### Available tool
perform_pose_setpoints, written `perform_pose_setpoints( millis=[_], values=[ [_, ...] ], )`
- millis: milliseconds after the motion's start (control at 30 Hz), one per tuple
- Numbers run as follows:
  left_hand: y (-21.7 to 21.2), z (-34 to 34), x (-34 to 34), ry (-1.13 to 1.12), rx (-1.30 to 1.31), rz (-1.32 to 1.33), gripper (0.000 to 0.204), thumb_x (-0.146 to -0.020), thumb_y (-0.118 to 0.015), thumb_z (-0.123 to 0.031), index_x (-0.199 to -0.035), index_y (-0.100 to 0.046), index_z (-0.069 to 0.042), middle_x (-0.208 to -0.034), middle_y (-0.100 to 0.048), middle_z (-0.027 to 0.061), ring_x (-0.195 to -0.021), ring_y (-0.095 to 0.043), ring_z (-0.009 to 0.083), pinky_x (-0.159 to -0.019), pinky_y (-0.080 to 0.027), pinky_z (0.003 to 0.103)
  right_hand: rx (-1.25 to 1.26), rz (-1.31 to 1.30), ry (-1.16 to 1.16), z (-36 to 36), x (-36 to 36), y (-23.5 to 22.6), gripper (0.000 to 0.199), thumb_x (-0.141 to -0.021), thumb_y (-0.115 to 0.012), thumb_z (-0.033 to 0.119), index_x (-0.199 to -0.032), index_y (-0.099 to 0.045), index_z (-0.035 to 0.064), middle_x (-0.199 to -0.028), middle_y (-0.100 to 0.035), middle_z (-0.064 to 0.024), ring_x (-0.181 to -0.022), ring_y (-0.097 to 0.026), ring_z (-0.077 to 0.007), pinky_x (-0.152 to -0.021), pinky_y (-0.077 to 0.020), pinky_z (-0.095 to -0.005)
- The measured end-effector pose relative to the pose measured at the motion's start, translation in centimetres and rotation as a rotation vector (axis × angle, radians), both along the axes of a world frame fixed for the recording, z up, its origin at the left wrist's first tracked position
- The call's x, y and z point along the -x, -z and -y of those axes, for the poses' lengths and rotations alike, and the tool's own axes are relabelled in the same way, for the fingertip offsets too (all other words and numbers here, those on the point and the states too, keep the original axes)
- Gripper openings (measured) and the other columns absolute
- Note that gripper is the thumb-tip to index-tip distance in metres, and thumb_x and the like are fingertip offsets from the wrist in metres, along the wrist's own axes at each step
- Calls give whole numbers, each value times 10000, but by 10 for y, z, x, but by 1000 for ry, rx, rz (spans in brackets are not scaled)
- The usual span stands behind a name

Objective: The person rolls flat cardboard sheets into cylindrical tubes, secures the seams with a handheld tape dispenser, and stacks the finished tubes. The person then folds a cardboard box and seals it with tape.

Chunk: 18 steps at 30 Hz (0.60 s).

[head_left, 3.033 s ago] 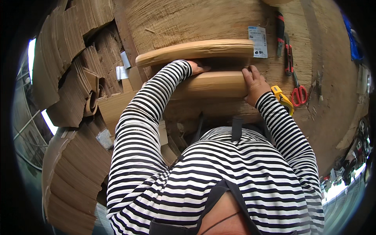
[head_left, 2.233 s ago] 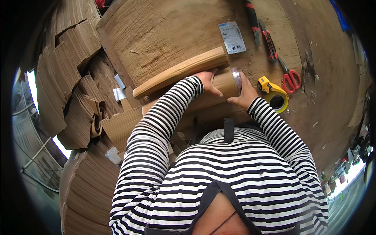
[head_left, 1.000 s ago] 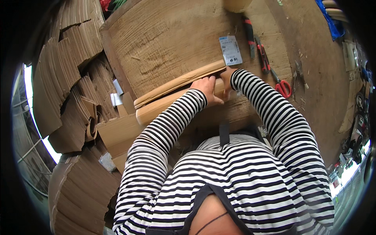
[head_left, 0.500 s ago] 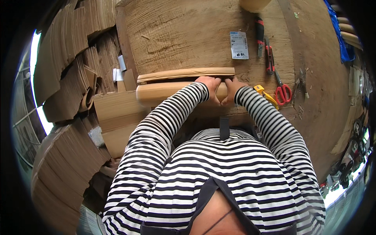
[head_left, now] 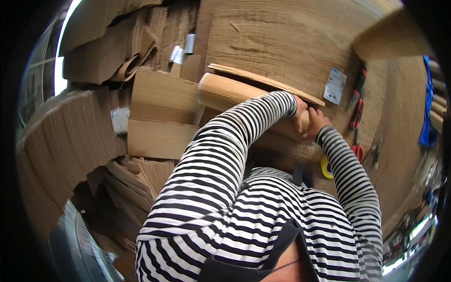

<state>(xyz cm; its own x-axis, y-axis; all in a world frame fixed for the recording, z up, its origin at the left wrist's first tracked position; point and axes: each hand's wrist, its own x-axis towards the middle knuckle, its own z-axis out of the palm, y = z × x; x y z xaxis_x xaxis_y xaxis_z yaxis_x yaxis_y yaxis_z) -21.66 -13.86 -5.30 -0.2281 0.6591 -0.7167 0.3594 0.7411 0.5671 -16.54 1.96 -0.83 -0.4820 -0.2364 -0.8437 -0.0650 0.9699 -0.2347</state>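
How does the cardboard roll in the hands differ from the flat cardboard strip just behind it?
The cardboard roll is thick and rounded; the flat cardboard strip is thin. The left hand and right hand meet at the roll's end; the strip lies untouched on the table. Both are brown cardboard.

Cardboard roll (head_left: 225,91) lies on the counter (head_left: 282,37) under a flat cardboard sheet (head_left: 263,80). Both hands (left hand (head_left: 299,117), right hand (head_left: 315,123)) meet at its right end. Paper label (head_left: 335,86), pliers (head_left: 358,94), scissors (head_left: 358,146) to the right; tape roll (head_left: 325,168) nearer. Stacked cardboard (head_left: 70,136) left.
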Motion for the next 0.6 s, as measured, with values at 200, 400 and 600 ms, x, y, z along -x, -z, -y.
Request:
perform_pose_setpoints(
  millis=[200, 400, 600],
  values=[
    [-36, 62, -30, -23, 26, -318, 1045, -483, -827, -628, -1286, -471, -63, -1180, -574, 137, -1119, -550, 299, -946, -413, 434, -53, 8, -38, 9, -3, -4, 1117, -502, -888, 382, -1398, -298, 69, -1326, -433, -212, -1179, -499, -380, -997, -443, -435],
    [-33, 108, -52, -160, 101, -391, 1003, -496, -845, -549, -1288, -461, -68, -1178, -543, 123, -1149, -490, 272, -968, -349, 402, -102, -100, -74, 21, -22, -11, 1037, -576, -859, 380, -1397, -291, 97, -1300, -443, -172, -1140, -494, -405, -969, -455, -453],
    [-20, 107, -56, -159, 45, -448, 967, -488, -832, -584, -1225, -489, -59, -1145, -557, 119, -1114, -515, 282, -942, -379, 401, -66, -153, -60, 13, -30, -5, 1018, -574, -859, 382, -1378, -304, 94, -1307, -437, -173, -1128, -500, -411, -964, -454, -461]
  ],
)
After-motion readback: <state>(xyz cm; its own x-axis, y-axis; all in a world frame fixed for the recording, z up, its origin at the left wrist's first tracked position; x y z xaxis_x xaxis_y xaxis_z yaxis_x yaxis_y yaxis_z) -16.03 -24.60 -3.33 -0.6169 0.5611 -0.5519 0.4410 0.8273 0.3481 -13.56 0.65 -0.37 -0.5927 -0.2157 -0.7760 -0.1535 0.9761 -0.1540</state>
